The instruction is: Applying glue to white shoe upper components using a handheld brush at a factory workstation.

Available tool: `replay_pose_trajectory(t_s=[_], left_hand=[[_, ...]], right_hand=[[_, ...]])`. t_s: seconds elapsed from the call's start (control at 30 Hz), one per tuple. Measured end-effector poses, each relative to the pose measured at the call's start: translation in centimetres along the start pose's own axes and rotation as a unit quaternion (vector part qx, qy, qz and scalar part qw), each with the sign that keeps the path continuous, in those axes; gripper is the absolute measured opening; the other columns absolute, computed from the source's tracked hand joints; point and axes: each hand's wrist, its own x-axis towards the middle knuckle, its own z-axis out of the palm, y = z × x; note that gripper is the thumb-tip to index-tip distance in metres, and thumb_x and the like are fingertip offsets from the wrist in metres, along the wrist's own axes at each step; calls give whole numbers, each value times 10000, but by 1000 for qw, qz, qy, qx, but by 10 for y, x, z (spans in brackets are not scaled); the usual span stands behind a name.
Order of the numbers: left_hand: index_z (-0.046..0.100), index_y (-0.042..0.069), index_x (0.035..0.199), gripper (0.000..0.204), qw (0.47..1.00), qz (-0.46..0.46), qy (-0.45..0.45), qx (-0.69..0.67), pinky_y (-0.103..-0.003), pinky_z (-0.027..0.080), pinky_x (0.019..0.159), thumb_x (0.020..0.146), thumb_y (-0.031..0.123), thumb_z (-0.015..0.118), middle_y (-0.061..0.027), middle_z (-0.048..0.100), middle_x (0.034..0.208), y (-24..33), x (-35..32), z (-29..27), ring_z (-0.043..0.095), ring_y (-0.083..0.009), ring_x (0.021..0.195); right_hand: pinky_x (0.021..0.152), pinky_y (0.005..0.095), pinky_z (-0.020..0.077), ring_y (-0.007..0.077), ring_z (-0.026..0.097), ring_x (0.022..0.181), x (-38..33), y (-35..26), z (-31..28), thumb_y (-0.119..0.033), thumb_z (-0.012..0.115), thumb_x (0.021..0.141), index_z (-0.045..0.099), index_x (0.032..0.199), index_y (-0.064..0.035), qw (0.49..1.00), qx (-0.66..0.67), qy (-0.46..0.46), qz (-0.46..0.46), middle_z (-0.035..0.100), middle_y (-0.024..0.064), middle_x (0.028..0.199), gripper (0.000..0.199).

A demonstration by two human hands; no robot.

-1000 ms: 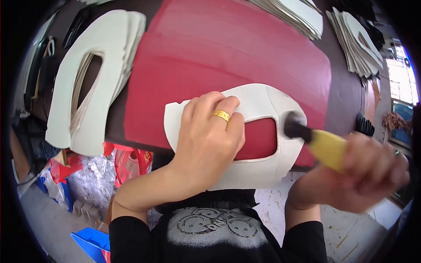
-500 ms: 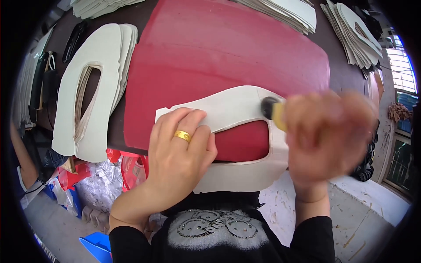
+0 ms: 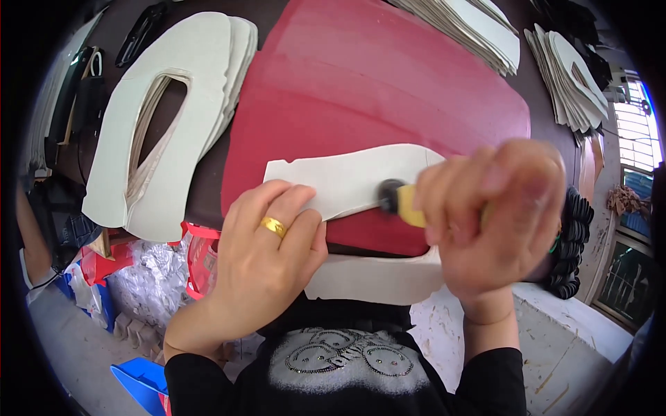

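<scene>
A white, U-shaped shoe upper lies on its side over a dark red mat, its opening facing left. My left hand, with a gold ring, grips the far leg of this upper near its left end, fingers bent and close together. In my right hand is a hammer with a yellow handle and a round black head. That head sits at the inner edge of the far leg, slightly blurred. My right fist hides most of the handle and the upper's curved right end.
The red mat covers the middle of a dark table. A stack of white uppers stands on the left, with more stacks at the back and far right. Below the left edge are plastic bags and a blue dustpan-like object.
The hammer has moved left and slightly nearer, from the upper's curved end to the inner edge of the far leg. The left hand keeps its grip. The whole view has shifted slightly.
</scene>
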Motion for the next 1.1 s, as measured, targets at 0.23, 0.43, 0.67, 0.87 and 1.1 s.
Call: replay_pose_trajectory(t_s=[0.23, 0.43, 0.67, 0.87, 1.1], left_hand=[[602, 11, 834, 191, 996, -19, -35, -75, -351, 493, 776, 670, -42, 684, -96, 598, 1085, -16, -12, -21, 573, -281, 935], [610, 18, 844, 191, 997, -51, 7, -63, -350, 496, 787, 680, -39, 689, -84, 610, 1063, -15, -12, -24, 580, -281, 933], [646, 57, 907, 176, 988, -50, -37, -145, -332, 496, 795, 743, 28, 702, -78, 638, 1038, -38, 9, -34, 594, -260, 926], [588, 30, 1017, 340, 975, 55, -208, -51, -375, 467, 870, 777, 221, 734, -99, 560, 1150, 0, 84, 36, 519, -283, 1060], [489, 111, 759, 225, 940, -170, -59, -290, -193, 366, 553, 722, 20, 691, 41, 508, 723, -17, 58, -83, 432, -58, 598]], right_hand=[[467, 264, 414, 127, 402, 406, -7, -10, 15, -341, 218, 1076, 433, 961, -151, 997, -43, -44, 35, 398, -26, 538, 310], [479, 257, 390, 104, 370, 418, 0, -17, 12, -305, 236, 1074, 454, 963, -150, 997, 52, -37, -33, 364, -38, 537, 289], [497, 247, 356, 72, 324, 434, -3, -28, -21, -253, 261, 1071, 482, 966, -150, 976, 169, -6, -133, 316, -54, 535, 266], [504, 240, 367, 65, 330, 401, -34, -7, -85, -323, 311, 1072, 487, 891, -142, 958, 119, 237, -111, 283, -60, 509, 310], [507, 223, 336, 52, 303, 404, -77, 6, -148, -297, 346, 1067, 488, 889, -147, 916, 148, 355, -111, 288, -58, 506, 273]])
